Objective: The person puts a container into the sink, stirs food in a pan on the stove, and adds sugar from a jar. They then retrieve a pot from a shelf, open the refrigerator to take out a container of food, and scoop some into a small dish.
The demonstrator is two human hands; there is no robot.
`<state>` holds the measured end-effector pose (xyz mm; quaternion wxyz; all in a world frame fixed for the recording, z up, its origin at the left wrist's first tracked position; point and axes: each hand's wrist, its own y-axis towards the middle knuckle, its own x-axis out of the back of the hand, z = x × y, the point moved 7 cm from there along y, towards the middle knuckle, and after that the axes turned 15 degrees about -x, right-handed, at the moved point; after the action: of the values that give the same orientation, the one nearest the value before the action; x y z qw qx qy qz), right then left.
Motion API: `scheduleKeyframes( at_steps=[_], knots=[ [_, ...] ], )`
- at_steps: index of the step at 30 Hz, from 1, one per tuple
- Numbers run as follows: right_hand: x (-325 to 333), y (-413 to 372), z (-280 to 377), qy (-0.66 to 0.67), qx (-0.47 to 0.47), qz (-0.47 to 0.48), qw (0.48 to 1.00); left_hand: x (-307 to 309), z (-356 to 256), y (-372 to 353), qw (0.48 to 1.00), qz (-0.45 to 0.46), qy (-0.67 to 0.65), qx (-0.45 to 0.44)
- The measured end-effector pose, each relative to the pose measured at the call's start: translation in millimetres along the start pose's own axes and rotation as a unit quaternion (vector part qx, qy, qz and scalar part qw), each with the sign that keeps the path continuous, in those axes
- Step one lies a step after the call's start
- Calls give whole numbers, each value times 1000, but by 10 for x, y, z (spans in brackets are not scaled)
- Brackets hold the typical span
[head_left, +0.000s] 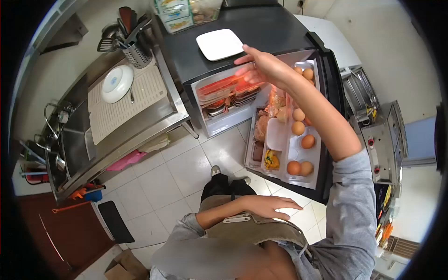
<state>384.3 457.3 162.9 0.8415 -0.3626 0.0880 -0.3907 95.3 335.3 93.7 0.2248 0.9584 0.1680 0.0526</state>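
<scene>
My right hand [263, 67] reaches over the front of an open refrigerator [193, 88], its fingers apart and nothing in them. One fingertip is right at the edge of a white square plate [220, 44] on the dark top. Below the hand are red-lidded containers [219, 88] on the inside shelf. Under my right forearm, the open door [298, 182] carries brown eggs [307, 141] in a holder, and bins with packed food and a yellow packet [271, 159]. My left hand [268, 206] is held in front of my apron, empty, fingers stretched out.
On the left, a metal sink counter [140, 119] holds a beige drain mat [151, 86], a white bowl [117, 84] and a utensil holder [136, 55]. A clear food container [186, 16] stands at the back. At right is a gas stove [382, 144].
</scene>
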Motion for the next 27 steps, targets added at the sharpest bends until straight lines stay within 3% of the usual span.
scheduleKeyframes(
  at_steps=[2, 4, 6, 7, 8, 9, 10, 12, 13, 15, 17, 19, 21, 22, 25, 27],
  knots=[
    [115, -404, -56, -138, 41, -33, 989, 40, 179, -161, 999, -23, -36, 25],
    [345, -894, -235, -366, 165, -140, 905, 129, 539, -482, 991, -101, -57, 60],
    [503, -1530, -466, -482, 121, -228, 837, 382, 715, -887, 967, -161, -55, 190],
    [605, -1793, -629, -478, 111, -274, 827, 459, 924, -1147, 947, -234, -79, 204],
    [722, -2041, -825, -475, 100, -319, 814, 648, 755, -1244, 922, -253, -97, 276],
    [885, -2254, -1082, -455, 46, -382, 803, 694, 1173, -1626, 932, -300, -52, 198],
    [987, -2475, -1238, -437, -10, -426, 792, 846, 1226, -1836, 918, -318, -45, 233],
    [1221, -2866, -1691, -455, -141, -553, 683, 1186, 1133, -2060, 874, -367, -83, 306],
    [1394, -3042, -2040, -424, -221, -608, 634, 1383, 1113, -2090, 867, -390, -79, 300],
    [1623, -3284, -2555, -338, -306, -635, 624, 1707, 1193, -2128, 860, -408, -76, 297],
    [1817, -3349, -3046, -279, -298, -645, 646, 2049, 1542, -2260, 805, -470, -105, 347],
    [2030, -3315, -3449, -218, -287, -655, 665, 2400, 1928, -2288, 796, -474, -98, 363],
    [2220, -3277, -3584, -96, -110, -717, 681, 2772, 2293, -2183, 789, -477, -89, 378],
    [2244, -3275, -3531, -137, -79, -730, 665, 2928, 2474, -2101, 784, -484, -127, 369],
    [2554, -3274, -3779, -60, -89, -727, 678, 3410, 3359, -2217, 769, -498, -209, 341],
    [2659, -3292, -3808, -73, -134, -763, 628, 3717, 3679, -2337, 663, -652, -240, 279]
  ],
)
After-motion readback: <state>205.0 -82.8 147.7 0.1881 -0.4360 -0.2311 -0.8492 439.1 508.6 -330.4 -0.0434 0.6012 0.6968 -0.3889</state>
